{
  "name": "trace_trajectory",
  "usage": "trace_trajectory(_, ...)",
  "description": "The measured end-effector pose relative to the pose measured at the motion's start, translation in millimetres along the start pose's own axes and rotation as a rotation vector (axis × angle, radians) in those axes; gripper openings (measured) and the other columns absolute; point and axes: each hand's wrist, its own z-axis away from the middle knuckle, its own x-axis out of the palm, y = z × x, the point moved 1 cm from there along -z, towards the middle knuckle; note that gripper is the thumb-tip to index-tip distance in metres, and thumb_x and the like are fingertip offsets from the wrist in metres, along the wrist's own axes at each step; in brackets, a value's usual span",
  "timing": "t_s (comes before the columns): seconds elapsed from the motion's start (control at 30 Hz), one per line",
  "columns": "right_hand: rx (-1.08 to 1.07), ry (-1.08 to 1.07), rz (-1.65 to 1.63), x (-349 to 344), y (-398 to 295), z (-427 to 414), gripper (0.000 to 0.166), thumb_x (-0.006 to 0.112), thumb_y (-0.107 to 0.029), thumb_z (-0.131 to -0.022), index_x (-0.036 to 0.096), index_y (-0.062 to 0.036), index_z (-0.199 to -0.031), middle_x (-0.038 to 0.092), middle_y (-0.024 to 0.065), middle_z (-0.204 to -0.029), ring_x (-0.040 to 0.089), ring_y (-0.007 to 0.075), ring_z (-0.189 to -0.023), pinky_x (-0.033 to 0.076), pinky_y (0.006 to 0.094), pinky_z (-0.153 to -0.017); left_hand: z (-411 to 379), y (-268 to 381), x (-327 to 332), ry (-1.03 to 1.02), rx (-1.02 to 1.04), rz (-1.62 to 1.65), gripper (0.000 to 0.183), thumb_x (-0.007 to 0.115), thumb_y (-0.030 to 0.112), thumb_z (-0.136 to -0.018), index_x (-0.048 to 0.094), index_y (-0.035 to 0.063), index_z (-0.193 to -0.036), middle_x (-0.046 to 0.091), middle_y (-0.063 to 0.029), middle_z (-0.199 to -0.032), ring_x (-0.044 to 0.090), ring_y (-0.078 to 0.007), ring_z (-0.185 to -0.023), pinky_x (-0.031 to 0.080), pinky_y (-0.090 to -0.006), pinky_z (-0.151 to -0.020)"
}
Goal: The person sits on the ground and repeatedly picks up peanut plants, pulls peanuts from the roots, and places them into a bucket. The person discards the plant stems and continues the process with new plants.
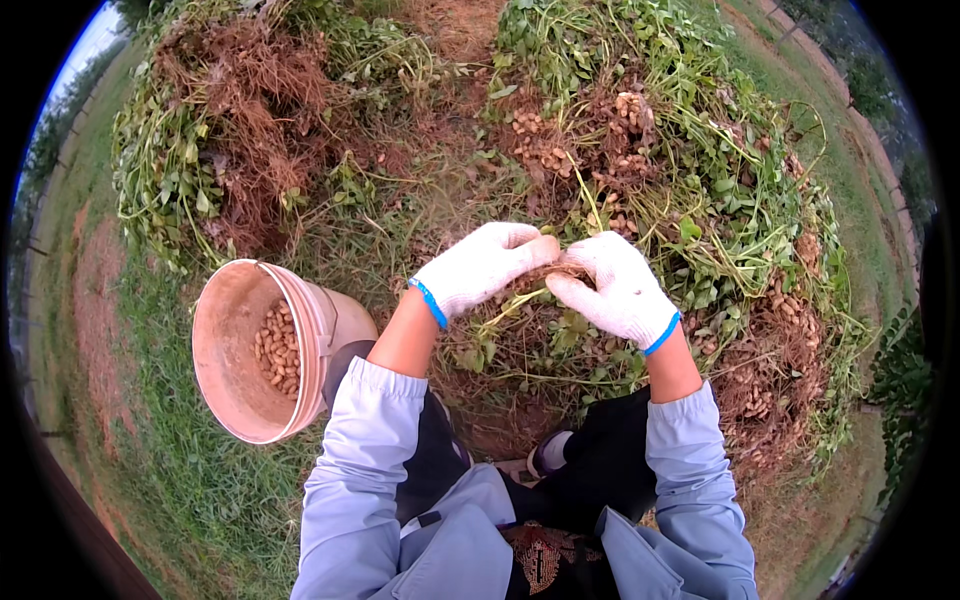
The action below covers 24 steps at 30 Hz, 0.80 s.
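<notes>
My left hand point(489, 264), in a white knit glove with a blue cuff, pinches at the roots of a peanut plant point(523, 301). Whatever lies between its fingertips is hidden. My right hand point(616, 286), gloved alike, grips the same plant at its thin brown roots point(574, 268), between thumb and fingers. From there a pale green stem slants down and left. Both hands nearly touch each other above the ground in front of my knees. To the left, a pale plastic bucket point(247, 405) leans with its mouth towards me, and shelled-on peanuts point(279, 351) lie inside it.
A heap of uprooted peanut plants point(720, 187) spreads on the right, with clusters of peanuts point(541, 144) on its roots. At the upper left lies another heap point(255, 127) with bare reddish roots. Grass point(202, 480) surrounds the bucket. My shoes point(551, 454) are below my hands.
</notes>
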Motion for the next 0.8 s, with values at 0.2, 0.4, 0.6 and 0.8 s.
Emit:
trace_trajectory(0.2, 0.18, -0.149, -0.054, -1.3, 5.8, -0.4, 0.026, 0.065, -0.031, -0.088, 0.074, -0.0059, -0.087, 0.068, 0.0198, -0.076, 0.067, 0.0395, -0.073, 0.053, 0.0454, -0.068, -0.1, 2.4, 14.7, 0.078, 0.064, 0.054, 0.026, 0.069, 0.034, -0.096, 0.063, 0.0106, -0.105, 0.059, 0.0053, -0.08, 0.051, -0.004, -0.066, 0.04, -0.0206, -0.057)
trace_trajectory(0.4, 0.429, 0.017, -0.327, 17.8, 0.7, -3.6, 0.039, 0.061, -0.038, -0.096, 0.071, 0.0001, -0.102, 0.073, 0.0169, -0.09, 0.071, 0.0261, -0.083, 0.053, 0.0399, -0.075, -22.3, -19.1, 24.7, 0.411, 0.278, 0.428, 0.022, 0.065, 0.02, -0.097, 0.058, 0.0047, -0.111, 0.061, -0.0025, -0.101, 0.054, -0.0105, -0.093, 0.045, -0.0279, -0.087)
trace_trajectory(0.6, 0.635, -0.04, -0.889, 23.0, 12.9, -4.2, 0.037, 0.058, -0.041, -0.102, 0.066, -0.0047, -0.098, 0.057, -0.0034, -0.08, 0.047, 0.0072, -0.071, 0.041, 0.0253, -0.067, -36.3, -27.8, 28.0, 0.682, 0.312, 0.451, 0.024, 0.063, 0.024, -0.101, 0.057, 0.0066, -0.116, 0.059, -0.0013, -0.099, 0.058, -0.0105, -0.084, 0.05, -0.0286, -0.074)
trace_trajectory(0.8, 0.721, 0.281, -1.412, 12.3, 18.9, 1.2, 0.046, 0.045, -0.048, -0.109, 0.064, -0.0061, -0.112, 0.054, -0.0034, -0.07, 0.047, 0.0117, -0.063, 0.049, 0.0313, -0.083, -22.1, -20.7, -18.8, 0.807, 0.287, 0.788, 0.028, 0.062, 0.026, -0.1, 0.053, 0.0063, -0.118, 0.057, 0.0, -0.084, 0.045, -0.0062, -0.054, 0.034, -0.0218, -0.045)
